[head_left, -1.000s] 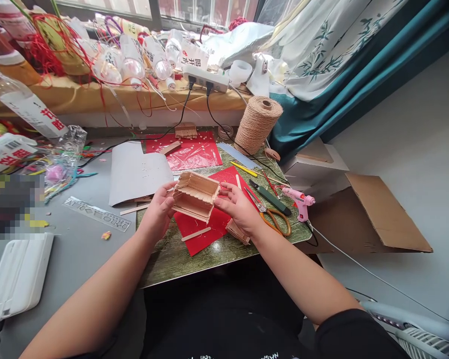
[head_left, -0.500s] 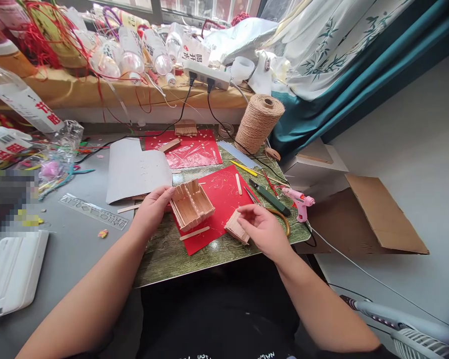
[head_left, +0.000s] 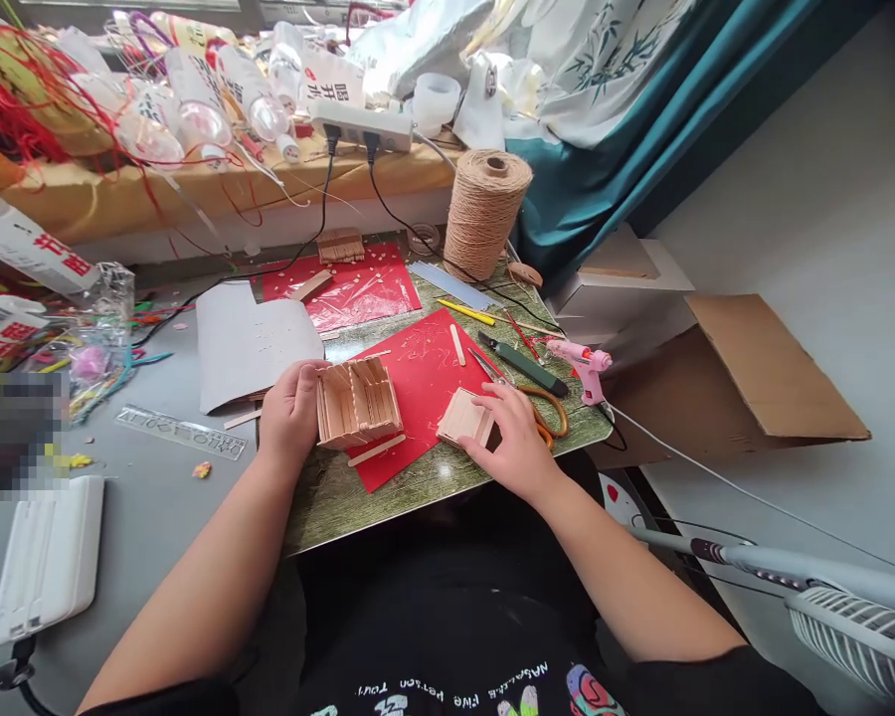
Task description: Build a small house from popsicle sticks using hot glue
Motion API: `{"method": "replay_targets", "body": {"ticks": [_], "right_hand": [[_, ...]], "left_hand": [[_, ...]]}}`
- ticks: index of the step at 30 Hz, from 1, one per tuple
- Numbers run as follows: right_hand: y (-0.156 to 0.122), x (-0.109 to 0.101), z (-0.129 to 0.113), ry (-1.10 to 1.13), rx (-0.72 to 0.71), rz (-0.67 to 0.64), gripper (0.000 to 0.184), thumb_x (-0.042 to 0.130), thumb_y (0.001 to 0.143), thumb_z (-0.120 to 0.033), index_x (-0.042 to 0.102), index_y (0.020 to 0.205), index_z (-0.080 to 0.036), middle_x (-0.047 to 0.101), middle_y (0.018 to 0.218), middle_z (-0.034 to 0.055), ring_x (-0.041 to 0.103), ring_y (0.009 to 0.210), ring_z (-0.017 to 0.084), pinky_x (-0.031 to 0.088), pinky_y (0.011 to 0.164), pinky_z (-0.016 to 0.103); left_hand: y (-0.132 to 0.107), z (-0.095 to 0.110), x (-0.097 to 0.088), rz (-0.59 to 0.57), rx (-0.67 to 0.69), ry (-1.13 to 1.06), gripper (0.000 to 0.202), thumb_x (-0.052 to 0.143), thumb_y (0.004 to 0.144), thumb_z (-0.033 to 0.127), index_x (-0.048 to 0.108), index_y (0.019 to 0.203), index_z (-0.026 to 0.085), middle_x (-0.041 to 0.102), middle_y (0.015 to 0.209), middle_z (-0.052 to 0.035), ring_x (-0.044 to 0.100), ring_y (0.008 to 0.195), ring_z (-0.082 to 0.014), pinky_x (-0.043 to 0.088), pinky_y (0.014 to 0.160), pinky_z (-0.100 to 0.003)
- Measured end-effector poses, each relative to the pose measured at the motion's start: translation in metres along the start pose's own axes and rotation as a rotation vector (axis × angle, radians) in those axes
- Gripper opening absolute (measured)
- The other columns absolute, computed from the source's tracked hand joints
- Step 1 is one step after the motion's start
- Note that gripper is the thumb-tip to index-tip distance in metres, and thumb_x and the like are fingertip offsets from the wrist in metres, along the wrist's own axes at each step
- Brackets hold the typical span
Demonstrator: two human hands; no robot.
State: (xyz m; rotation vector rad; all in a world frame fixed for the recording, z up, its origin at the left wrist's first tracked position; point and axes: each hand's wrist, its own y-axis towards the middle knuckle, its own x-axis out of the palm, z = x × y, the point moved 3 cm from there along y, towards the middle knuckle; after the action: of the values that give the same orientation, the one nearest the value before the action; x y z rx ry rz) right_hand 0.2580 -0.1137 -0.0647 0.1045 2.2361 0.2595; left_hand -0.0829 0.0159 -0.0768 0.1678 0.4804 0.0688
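Our green table point(head_left: 324, 522) spreads in front of us, with an open carton point(head_left: 776, 373) off to its right. A red sheet point(head_left: 425, 383) lies across the tabletop, and a twine roll point(head_left: 488, 214) stands upright near the back. With our left hand point(head_left: 290, 413) we grasp the left side of a wooden box point(head_left: 358, 403), thumb on its rim; its divided inside shows two compartments. We hold it over the sheet's left part, though we cannot tell whether it rests there. Our right hand point(head_left: 511, 433) has thumb and fingertips against a smaller stick block point(head_left: 462, 416) at the sheet's right edge; we cannot tell how firmly they close. Beyond that hand are scissors point(head_left: 548, 393), a pink glue gun point(head_left: 586, 368) and a green knife point(head_left: 526, 365). One loose stick point(head_left: 377, 450) lies just below the box.
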Motion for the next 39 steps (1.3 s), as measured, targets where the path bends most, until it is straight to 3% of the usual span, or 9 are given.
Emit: {"method": "replay_targets", "body": {"ticks": [3, 7, 10, 12, 18, 21, 29, 34, 39], "right_hand": [[-0.005, 0.002, 0.009, 0.001, 0.029, -0.118, 0.084, 0.087, 0.085, -0.055, 0.051, 0.157, -0.029, 0.04, 0.173, 0.016, 0.034, 0.164, 0.042, 0.034, 0.133, 0.067], [-0.012, 0.0, 0.016, -0.016, 0.029, -0.196, 0.103, 0.09, 0.081, -0.05, 0.038, 0.167, -0.031, 0.028, 0.18, 0.0148, 0.024, 0.168, 0.042, 0.031, 0.135, 0.067], [-0.011, -0.004, 0.019, -0.051, 0.022, -0.199, 0.103, 0.09, 0.08, -0.044, 0.037, 0.167, -0.026, 0.034, 0.177, 0.0177, 0.028, 0.167, 0.041, 0.024, 0.138, 0.065], [-0.008, -0.008, 0.02, -0.051, -0.004, -0.198, 0.103, 0.09, 0.08, -0.041, 0.036, 0.167, -0.026, 0.045, 0.17, 0.0177, 0.038, 0.163, 0.039, 0.019, 0.139, 0.065], [-0.007, -0.019, 0.019, 0.088, -0.031, -0.07, 0.099, 0.084, 0.083, -0.035, 0.034, 0.168, -0.029, 0.054, 0.162, 0.0158, 0.049, 0.155, 0.038, 0.029, 0.136, 0.063], [-0.009, -0.026, 0.017, 0.162, 0.022, 0.053, 0.097, 0.084, 0.084, -0.035, 0.034, 0.167, -0.029, 0.047, 0.165, 0.0178, 0.046, 0.157, 0.039, 0.043, 0.129, 0.061], [-0.003, -0.035, 0.011, 0.167, 0.006, 0.129, 0.085, 0.085, 0.087, -0.039, 0.042, 0.16, -0.03, 0.051, 0.158, 0.0166, 0.05, 0.154, 0.038, 0.044, 0.129, 0.06], [0.003, -0.034, 0.005, 0.19, -0.026, 0.122, 0.094, 0.091, 0.085, -0.038, 0.039, 0.162, -0.032, 0.05, 0.161, 0.0155, 0.048, 0.157, 0.037, 0.042, 0.132, 0.061], [0.009, -0.025, 0.006, 0.3, 0.034, 0.089, 0.106, 0.097, 0.078, -0.04, 0.037, 0.165, -0.033, 0.05, 0.164, 0.015, 0.049, 0.156, 0.036, 0.045, 0.13, 0.059]], "left_hand": [[0.002, -0.003, -0.003, -0.063, 0.005, -0.238, 0.065, 0.04, 0.106, 0.076, 0.07, 0.13, 0.023, 0.075, 0.138, -0.0129, 0.068, 0.131, -0.0306, 0.053, 0.111, -0.045], [0.004, -0.008, -0.018, -0.371, 0.046, -0.328, 0.089, 0.066, 0.091, 0.082, 0.046, 0.16, 0.031, 0.045, 0.173, -0.0179, 0.042, 0.162, -0.0404, 0.043, 0.126, -0.062], [-0.004, -0.006, -0.027, -0.547, 0.106, -0.207, 0.132, 0.099, 0.07, 0.06, 0.018, 0.173, 0.042, 0.022, 0.183, -0.0162, 0.021, 0.17, -0.0451, 0.033, 0.131, -0.07], [-0.01, -0.004, -0.028, -0.579, 0.087, -0.161, 0.147, 0.105, 0.065, 0.045, 0.008, 0.174, 0.046, 0.025, 0.181, -0.0177, 0.029, 0.167, -0.0472, 0.035, 0.129, -0.074], [-0.001, 0.016, -0.015, -0.57, 0.105, -0.26, 0.129, 0.101, 0.071, 0.042, 0.02, 0.171, 0.04, 0.049, 0.163, -0.0188, 0.049, 0.156, -0.0435, 0.047, 0.124, -0.065], [0.016, 0.03, -0.004, -0.608, 0.179, -0.278, 0.127, 0.102, 0.07, 0.041, 0.024, 0.171, 0.039, 0.046, 0.167, -0.0184, 0.045, 0.158, -0.0417, 0.046, 0.127, -0.06], [0.039, 0.042, 0.032, -0.758, 0.142, -0.226, 0.133, 0.102, 0.066, 0.051, 0.027, 0.173, 0.032, 0.035, 0.177, -0.0205, 0.036, 0.164, -0.047, 0.043, 0.129, -0.062], [0.031, 0.042, 0.032, -0.84, 0.081, -0.244, 0.125, 0.097, 0.075, 0.051, 0.025, 0.175, 0.031, 0.032, 0.181, -0.0163, 0.032, 0.166, -0.0452, 0.04, 0.132, -0.057], [0.028, 0.028, 0.032, -0.751, 0.093, -0.264, 0.142, 0.1, 0.069, 0.055, 0.011, 0.178, 0.035, 0.019, 0.185, -0.0159, 0.021, 0.17, -0.0447, 0.026, 0.137, -0.061]]}}
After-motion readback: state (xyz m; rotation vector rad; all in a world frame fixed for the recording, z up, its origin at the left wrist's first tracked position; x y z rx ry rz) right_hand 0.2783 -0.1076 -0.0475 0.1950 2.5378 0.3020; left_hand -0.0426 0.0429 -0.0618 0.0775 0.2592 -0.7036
